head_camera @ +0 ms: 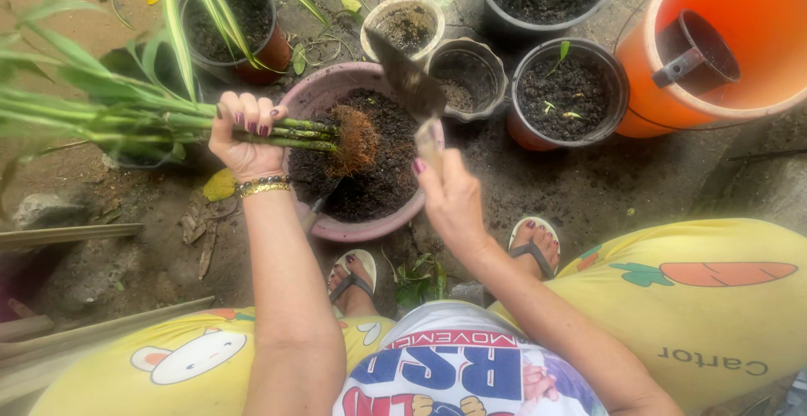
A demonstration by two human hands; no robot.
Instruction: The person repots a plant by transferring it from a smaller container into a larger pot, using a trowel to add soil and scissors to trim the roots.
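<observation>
Two bare hands are at work over a wide, shallow pinkish-brown plastic pot (313, 97) half filled with dark soil, which stands on the bare earthen ground (622, 185). The left hand (245, 134) is closed firmly around a bundle of thin green stalks with long leaves (160, 122); the bundle is held nearly level, its orange-brown root ball (353, 139) hanging just above the soil near the middle of the pot. The right hand (450, 193) is wrapped around the pale handle of a dark metal trowel (408, 80), whose blade is raised and tilted over the far rim of the pot.

Judged from this, the planting step appears to be in hand: the roots are poised over the soil but not yet seated in it. For the next move, a hollow would seem to be needed under the roots, the stalks would have to be turned upright, and soil would have to be drawn in around them with the blade.

Several smaller soil-filled pots (570, 92) are grouped just beyond, a large orange plastic bucket (672, 105) with a small dark scoop inside stands to the right, and a striped-leaf plant in a dark pot (223, 17) stands to the left.
</observation>
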